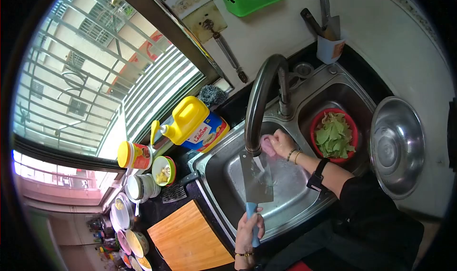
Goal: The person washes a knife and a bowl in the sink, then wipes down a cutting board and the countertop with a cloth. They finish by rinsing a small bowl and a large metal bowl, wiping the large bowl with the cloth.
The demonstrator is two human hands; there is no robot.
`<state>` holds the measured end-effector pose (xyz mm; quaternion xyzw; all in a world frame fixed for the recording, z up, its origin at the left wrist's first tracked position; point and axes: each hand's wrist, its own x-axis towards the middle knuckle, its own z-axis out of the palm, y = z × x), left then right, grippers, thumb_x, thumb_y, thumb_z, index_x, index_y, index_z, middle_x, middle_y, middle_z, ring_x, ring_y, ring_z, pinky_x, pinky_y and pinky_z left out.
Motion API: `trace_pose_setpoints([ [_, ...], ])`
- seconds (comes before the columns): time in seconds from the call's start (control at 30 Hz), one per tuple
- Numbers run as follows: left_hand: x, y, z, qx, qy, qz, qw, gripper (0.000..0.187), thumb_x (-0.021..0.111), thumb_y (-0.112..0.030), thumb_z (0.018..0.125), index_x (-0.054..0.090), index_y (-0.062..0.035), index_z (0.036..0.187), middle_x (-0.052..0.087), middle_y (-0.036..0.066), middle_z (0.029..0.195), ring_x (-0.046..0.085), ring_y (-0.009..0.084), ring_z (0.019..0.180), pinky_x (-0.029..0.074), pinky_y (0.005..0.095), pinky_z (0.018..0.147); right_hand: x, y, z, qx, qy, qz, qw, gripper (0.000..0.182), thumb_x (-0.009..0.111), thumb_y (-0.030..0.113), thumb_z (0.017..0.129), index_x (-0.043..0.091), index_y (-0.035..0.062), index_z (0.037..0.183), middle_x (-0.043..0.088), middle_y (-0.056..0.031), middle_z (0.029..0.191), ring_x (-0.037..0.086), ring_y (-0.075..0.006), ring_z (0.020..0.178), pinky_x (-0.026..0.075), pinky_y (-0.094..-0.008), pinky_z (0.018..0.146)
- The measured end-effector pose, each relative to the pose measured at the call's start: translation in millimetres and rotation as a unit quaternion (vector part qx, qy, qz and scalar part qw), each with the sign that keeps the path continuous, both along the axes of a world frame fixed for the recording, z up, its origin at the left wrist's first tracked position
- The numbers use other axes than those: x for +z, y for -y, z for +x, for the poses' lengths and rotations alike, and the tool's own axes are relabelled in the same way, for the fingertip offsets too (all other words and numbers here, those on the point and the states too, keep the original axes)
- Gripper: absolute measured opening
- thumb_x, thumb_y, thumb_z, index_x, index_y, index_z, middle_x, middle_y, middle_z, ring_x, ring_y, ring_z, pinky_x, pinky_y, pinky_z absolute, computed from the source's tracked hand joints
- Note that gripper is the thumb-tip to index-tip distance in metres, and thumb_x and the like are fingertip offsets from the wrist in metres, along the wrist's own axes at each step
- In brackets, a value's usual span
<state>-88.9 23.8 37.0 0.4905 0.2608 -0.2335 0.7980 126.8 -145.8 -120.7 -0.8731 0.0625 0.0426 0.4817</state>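
My left hand [249, 229] is closed around the blue handle of a cleaver [259, 185], whose broad blade reaches up over the left sink basin [290, 202]. The curved metal faucet [257, 99] ends right at the top of the blade, and water runs down over it. My right hand [282, 144] grips a bunched pink cloth [268, 146] beside the blade's upper end, inside the same basin. Part of the cloth is hidden under the fingers.
A red bowl of leafy greens [336, 134] sits in the right basin, with a metal bowl [398, 147] beyond it. A wooden cutting board [188, 237], a yellow detergent jug [190, 123] and stacked bowls [143, 187] stand left. Knives stand in a white holder [329, 49].
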Motion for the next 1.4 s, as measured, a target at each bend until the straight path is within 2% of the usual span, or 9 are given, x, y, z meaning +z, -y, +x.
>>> trace_pose_setpoints([
  [0.1, -14, -11, -9, 0.042, -0.034, -0.07, 0.996, 0.044, 0.034, -0.038, 0.094, 0.046, 0.0021, 0.107, 0.044, 0.004, 0.061, 0.04, 0.0128, 0.04, 0.031, 0.022, 0.037, 19, 1, -10, 0.0, 0.015, 0.009, 1.0, 0.027, 0.056, 0.033, 0.082, 0.051, 0.0068, 0.078, 0.061, -0.0138, 0.071, 0.061, -0.028, 0.068, 0.046, -0.0373, 0.059],
  [0.17, -15, -10, -6, 0.02, -0.043, -0.027, 0.998, 0.052, 0.026, -0.045, 0.094, 0.047, 0.0009, 0.104, 0.043, 0.005, 0.06, 0.038, 0.0134, 0.038, 0.031, 0.0225, 0.036, 66, -8, -25, 0.061, -0.063, 0.291, 0.953, 0.026, 0.06, 0.031, 0.079, 0.05, 0.0073, 0.075, 0.06, -0.0119, 0.069, 0.062, -0.0207, 0.069, 0.046, -0.0342, 0.058],
  [0.37, -4, 1, -7, 0.094, -0.057, -0.189, 0.976, 0.044, 0.029, -0.042, 0.094, 0.047, -0.0021, 0.096, 0.042, 0.005, 0.059, 0.035, 0.0139, 0.036, 0.03, 0.0234, 0.035, 81, -37, -101, 0.266, 0.332, 0.147, 0.893, 0.025, 0.066, 0.027, 0.073, 0.047, 0.011, 0.07, 0.05, -0.0055, 0.062, 0.053, -0.0209, 0.057, 0.04, -0.0346, 0.054],
  [0.47, -2, 2, -17, 0.059, -0.034, -0.139, 0.988, 0.043, 0.031, -0.042, 0.093, 0.047, -0.0024, 0.096, 0.042, 0.005, 0.059, 0.036, 0.0141, 0.036, 0.03, 0.0231, 0.036, 69, -42, -80, 0.203, 0.261, 0.077, 0.941, 0.026, 0.06, 0.034, 0.076, 0.05, 0.0099, 0.073, 0.055, -0.0101, 0.067, 0.056, -0.0262, 0.061, 0.042, -0.0385, 0.055],
  [0.63, -3, -4, -23, -0.104, -0.028, 0.163, 0.981, 0.028, 0.043, -0.031, 0.092, 0.048, -0.0035, 0.09, 0.046, 0.003, 0.059, 0.043, 0.0125, 0.042, 0.036, 0.023, 0.039, 23, -30, -23, 0.03, -0.031, 0.179, 0.983, 0.031, 0.054, 0.037, 0.082, 0.05, 0.0066, 0.077, 0.056, -0.0111, 0.058, 0.059, -0.0249, 0.057, 0.044, -0.0389, 0.054],
  [0.83, -55, -22, -22, -0.195, 0.067, 0.461, 0.863, 0.032, 0.069, -0.023, 0.071, 0.057, 0.002, 0.087, 0.058, 0.015, 0.066, 0.06, 0.0216, 0.058, 0.048, 0.0339, 0.056, 93, -9, -29, 0.123, -0.008, 0.269, 0.955, 0.026, 0.055, 0.022, 0.084, 0.047, 0.004, 0.068, 0.055, -0.0059, 0.053, 0.054, -0.0132, 0.046, 0.04, -0.0297, 0.042],
  [0.9, -60, -21, -15, -0.269, 0.084, 0.59, 0.756, 0.036, 0.072, -0.024, 0.068, 0.058, 0.0005, 0.09, 0.061, 0.02, 0.074, 0.062, 0.032, 0.068, 0.048, 0.0387, 0.063, 41, -30, -45, 0.172, 0.039, 0.239, 0.955, 0.023, 0.058, 0.021, 0.081, 0.048, 0.0049, 0.069, 0.052, -0.0058, 0.053, 0.054, -0.016, 0.049, 0.041, -0.0321, 0.045],
  [1.2, -45, -4, -15, -0.294, 0.094, 0.629, 0.713, 0.04, 0.07, -0.031, 0.069, 0.057, -0.0035, 0.094, 0.062, 0.019, 0.074, 0.061, 0.0349, 0.071, 0.048, 0.0412, 0.062, 29, -77, -93, 0.464, 0.297, -0.063, 0.833, 0.016, 0.047, 0.026, 0.084, 0.056, 0.0122, 0.08, 0.054, -0.0098, 0.077, 0.055, -0.0286, 0.072, 0.045, -0.0413, 0.059],
  [1.4, -43, -3, -29, -0.271, 0.104, 0.625, 0.725, 0.041, 0.071, -0.031, 0.069, 0.058, -0.0021, 0.094, 0.061, 0.019, 0.072, 0.061, 0.0343, 0.067, 0.048, 0.0404, 0.059, -24, -63, -16, 0.302, 0.129, -0.21, 0.921, 0.023, 0.052, 0.031, 0.077, 0.054, 0.0077, 0.081, 0.061, -0.0147, 0.071, 0.06, -0.034, 0.066, 0.046, -0.0441, 0.061],
])
